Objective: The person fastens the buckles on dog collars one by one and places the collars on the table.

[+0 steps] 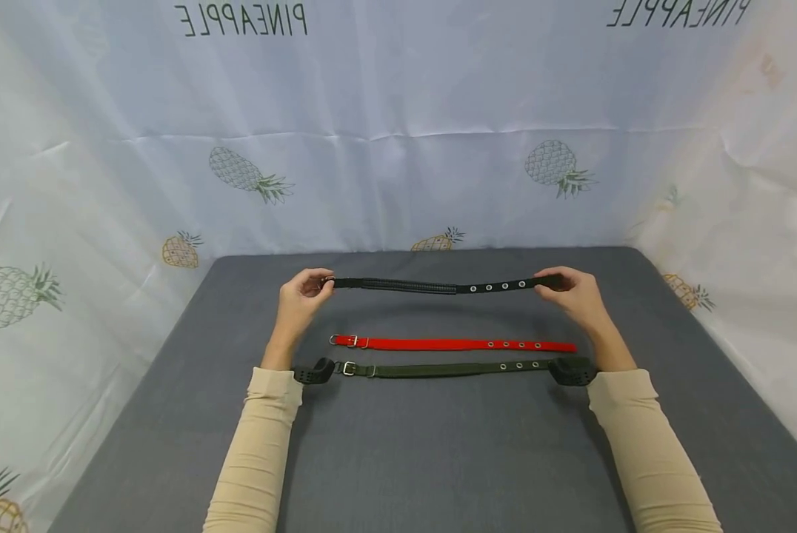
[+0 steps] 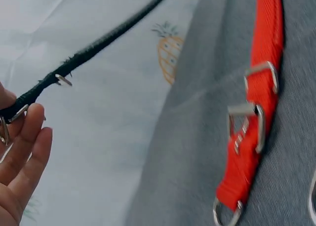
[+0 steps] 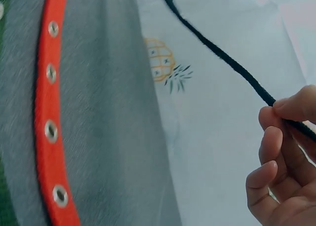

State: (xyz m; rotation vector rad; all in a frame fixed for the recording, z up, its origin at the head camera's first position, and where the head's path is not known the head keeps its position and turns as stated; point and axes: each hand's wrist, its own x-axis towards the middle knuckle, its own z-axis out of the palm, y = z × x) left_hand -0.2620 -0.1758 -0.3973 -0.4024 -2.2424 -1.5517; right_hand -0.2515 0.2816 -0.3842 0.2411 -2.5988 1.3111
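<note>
"Black fabric strap with metal eyelets and a thicker middle section (image 1: 408,286), one. How held?"

"By both ends. Left-hand grip (image 1: 301,292): thumb and fingers closed in a pinch on the end with the metal fittings. Right-hand grip (image 1: 575,292): thumb and forefinger pinched on the eyelet end, remaining fingers loosely curled."

"Position?"

"Raised above the far part of the desk, stretched between the two hands with a slight sag. Four eyelets show, toward the right."

"Next item outward?"

"Red woven strap with a silver buckle (image 1: 425,344), one. Lies flat on the desk, nearer the person than the black one. Buckle and metal ring at left, four eyelets at right."

"And beyond that?"

"Dark green fabric strap with a silver buckle (image 1: 425,371), one. Just beside the red, roughly parallel, buckle at left. Its right end is partly hidden by a black wrist-worn device (image 1: 573,372); a matching piece sits at the left wrist."

"Clothing and surroundings?"

"Beige long sleeves (image 1: 255,444), a pair. Grey cloth-covered desk (image 1: 465,459). White fabric backdrop (image 1: 398,89), printed with pineapples, and mirrored 'PINEAPPLE' lettering along the top."
</note>
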